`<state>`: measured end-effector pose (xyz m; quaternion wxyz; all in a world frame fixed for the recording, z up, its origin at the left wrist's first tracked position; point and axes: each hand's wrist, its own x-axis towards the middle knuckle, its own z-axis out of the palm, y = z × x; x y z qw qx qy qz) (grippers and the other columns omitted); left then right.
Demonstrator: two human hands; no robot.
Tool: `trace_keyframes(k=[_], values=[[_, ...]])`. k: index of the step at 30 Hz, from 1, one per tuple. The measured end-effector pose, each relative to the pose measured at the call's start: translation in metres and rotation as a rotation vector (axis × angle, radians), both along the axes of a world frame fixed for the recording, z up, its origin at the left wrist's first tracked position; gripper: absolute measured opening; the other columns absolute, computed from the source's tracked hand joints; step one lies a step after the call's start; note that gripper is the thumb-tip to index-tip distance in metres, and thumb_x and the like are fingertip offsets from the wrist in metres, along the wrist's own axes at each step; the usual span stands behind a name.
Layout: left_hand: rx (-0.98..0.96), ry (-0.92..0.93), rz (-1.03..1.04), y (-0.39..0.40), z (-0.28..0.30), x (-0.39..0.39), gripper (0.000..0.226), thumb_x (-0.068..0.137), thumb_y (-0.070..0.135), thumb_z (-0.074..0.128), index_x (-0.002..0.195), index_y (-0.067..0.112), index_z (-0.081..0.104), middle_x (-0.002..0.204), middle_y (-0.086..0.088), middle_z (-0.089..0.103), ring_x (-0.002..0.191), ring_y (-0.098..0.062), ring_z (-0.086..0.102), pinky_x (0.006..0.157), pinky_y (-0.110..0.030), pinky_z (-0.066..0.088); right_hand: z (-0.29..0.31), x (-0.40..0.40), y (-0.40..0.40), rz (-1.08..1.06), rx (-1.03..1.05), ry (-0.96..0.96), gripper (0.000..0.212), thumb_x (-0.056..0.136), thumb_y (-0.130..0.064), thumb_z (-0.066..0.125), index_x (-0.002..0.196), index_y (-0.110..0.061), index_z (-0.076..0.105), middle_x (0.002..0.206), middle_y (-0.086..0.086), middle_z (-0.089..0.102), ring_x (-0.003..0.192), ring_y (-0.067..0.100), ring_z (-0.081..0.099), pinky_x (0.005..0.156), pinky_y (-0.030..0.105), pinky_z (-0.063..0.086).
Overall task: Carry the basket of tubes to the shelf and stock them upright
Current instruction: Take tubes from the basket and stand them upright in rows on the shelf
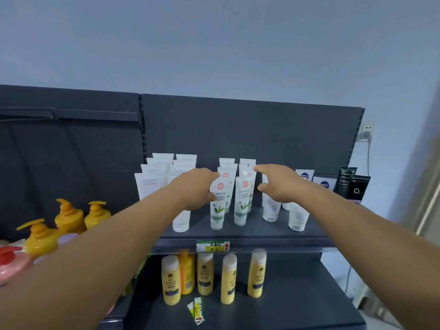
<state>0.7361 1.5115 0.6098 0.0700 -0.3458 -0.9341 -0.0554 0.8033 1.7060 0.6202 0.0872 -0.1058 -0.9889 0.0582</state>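
Green-leaf tubes [217,203] standing upright, cap down, in two rows running from near to far on the top shelf [238,235], roughly at its middle. Long axis of each tube vertical, crimped end up. No basket anywhere in view.

Left hand [195,189] reaching in from the left, fingers and thumb curled against the left side of the front tube in the left row; touching it, though whether truly gripping or only steadying cannot be told. Right hand [277,183] reaching in from the right, open, forefinger stretched toward the tops of the right row [242,201], thumb spread below, holding nothing.

Both hands level with the upper halves of the tubes, the two rows between them. Left hand nearer, already at its tube; right hand just beside the right row, contact unclear.

Plain white tubes [152,182] to the left, more white tubes [296,217] and black tubes [354,186] to the right. Yellow bottles [170,279] on the shelf below.

Probably straightening and squaring the rows; a sideways nudge could topple neighbours.
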Motion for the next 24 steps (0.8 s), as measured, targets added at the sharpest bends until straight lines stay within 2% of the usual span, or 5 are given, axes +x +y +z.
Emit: trace_keyframes(k=[5,11,14,19,24], values=[[-0.026,0.027,0.095,0.05,-0.015,-0.044,0.04,0.093,0.024,0.053,0.132,0.014,0.048,0.134,-0.005,0.051,0.122,-0.024,0.049,0.097,-0.04,0.045,-0.018,-0.052,0.041,0.14,0.064,-0.005,0.051,0.096,-0.021,0.051,0.145,-0.023,0.037,0.147,0.001,0.044,0.131,0.024,0.042,0.101,0.037,0.041],[-0.022,0.015,0.206,0.074,-0.02,-0.074,0.016,0.091,0.013,0.053,0.076,0.016,0.052,0.084,-0.001,0.054,0.084,-0.023,0.056,0.067,-0.03,0.039,-0.039,-0.101,0.06,0.274,0.097,-0.013,0.034,0.095,-0.022,0.049,0.129,-0.017,0.052,0.132,0.004,0.057,0.125,0.026,0.044,0.095,0.042,0.045],[0.039,0.009,0.212,0.076,-0.021,-0.081,0.018,0.089,0.01,0.053,0.09,0.019,0.068,0.096,0.0,0.063,0.09,-0.022,0.059,0.074,-0.032,0.047,-0.043,-0.114,0.065,0.271,0.055,0.051,0.024,0.092,-0.02,0.053,0.112,-0.02,0.066,0.111,0.002,0.065,0.112,0.024,0.049,0.084,0.037,0.048],[0.107,-0.021,0.205,0.073,-0.019,-0.088,0.017,0.089,0.018,0.063,0.103,0.015,0.073,0.102,0.001,0.069,0.092,-0.016,0.06,0.08,-0.028,0.048,-0.04,-0.117,0.066,0.278,-0.113,0.075,0.015,0.09,-0.02,0.058,0.081,-0.019,0.07,0.065,-0.01,0.055,0.061,0.007,0.049,0.054,0.024,0.036],[0.14,-0.032,0.179,0.069,-0.017,-0.095,0.017,0.089,0.019,0.064,0.101,0.015,0.074,0.1,0.002,0.07,0.09,-0.015,0.06,0.082,-0.031,0.05,-0.039,-0.116,0.061,0.269,-0.144,0.09,0.015,0.091,-0.021,0.059,0.087,-0.017,0.073,0.069,-0.009,0.057,0.064,0.008,0.05,0.061,0.025,0.039]])
